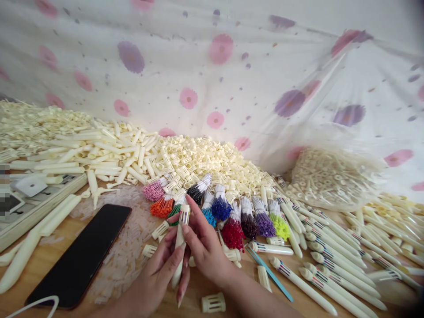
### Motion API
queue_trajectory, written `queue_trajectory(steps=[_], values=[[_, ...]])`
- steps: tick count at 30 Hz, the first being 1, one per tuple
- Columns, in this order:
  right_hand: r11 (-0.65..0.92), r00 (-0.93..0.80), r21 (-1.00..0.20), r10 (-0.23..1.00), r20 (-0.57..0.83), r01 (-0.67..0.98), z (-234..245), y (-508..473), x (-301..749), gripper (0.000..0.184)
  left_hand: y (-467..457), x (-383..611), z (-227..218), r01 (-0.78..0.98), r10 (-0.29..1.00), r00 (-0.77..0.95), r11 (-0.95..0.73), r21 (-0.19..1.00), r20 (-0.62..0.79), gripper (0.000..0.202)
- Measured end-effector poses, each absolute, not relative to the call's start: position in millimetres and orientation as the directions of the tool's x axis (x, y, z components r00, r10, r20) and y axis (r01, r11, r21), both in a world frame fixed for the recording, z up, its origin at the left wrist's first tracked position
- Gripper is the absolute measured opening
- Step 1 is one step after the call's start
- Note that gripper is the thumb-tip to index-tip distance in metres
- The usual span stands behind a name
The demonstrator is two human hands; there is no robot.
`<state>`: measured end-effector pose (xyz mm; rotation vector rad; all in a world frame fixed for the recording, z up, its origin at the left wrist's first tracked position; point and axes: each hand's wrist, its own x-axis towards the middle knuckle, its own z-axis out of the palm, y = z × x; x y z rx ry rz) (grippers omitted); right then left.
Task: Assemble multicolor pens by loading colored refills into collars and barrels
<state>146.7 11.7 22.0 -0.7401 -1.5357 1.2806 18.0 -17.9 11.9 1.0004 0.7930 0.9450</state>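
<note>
My left hand (159,274) is wrapped round a cream pen barrel (179,247), held upright with coloured refills showing at its top end. My right hand (205,247) pinches the upper part of the same barrel with thumb and fingers. Just beyond my hands lie bundles of coloured refills (232,216) in pink, orange, green, black, blue, red, purple and yellow-green. To the right lie several finished cream pens (318,287) with coloured sliders.
A black phone (82,256) with a white cable lies at left on the wooden table. Heaps of cream barrels (99,154) and small cream caps (205,163) fill the back. A clear bag of parts (331,176) sits at right. A loose cap (213,303) lies near my wrist.
</note>
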Motion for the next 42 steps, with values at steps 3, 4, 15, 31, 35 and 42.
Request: queue_trajectory(steps=[3,4,15,31,35,42], values=[[0.190,-0.387,-0.968,0.890,0.241,-0.164,29,13,150,0.056,-17,18,10,-0.290,0.911,0.401,0.226,0.930,-0.096,0.056],[0.158,-0.405,-0.969,0.887,0.223,-0.188,31,14,151,0.054,-16,18,9,-0.286,0.910,0.404,0.220,0.933,-0.091,0.056],[-0.312,-0.431,-0.736,0.902,-0.031,-0.600,40,23,143,0.027,-15,16,8,-0.138,0.894,0.430,0.201,0.970,-0.125,0.042],[0.117,-0.189,-0.991,0.974,0.128,-0.070,50,36,168,0.036,-8,11,9,-0.240,0.782,0.560,0.471,0.849,-0.275,0.043],[0.218,-0.177,-0.973,0.963,0.201,0.080,67,42,192,0.044,-9,3,13,0.048,0.848,0.493,0.197,0.979,-0.194,0.034],[0.044,-0.604,-0.999,0.796,0.044,-0.015,59,24,179,0.049,-12,-10,18,0.304,0.879,0.476,-0.196,0.932,0.030,0.011]])
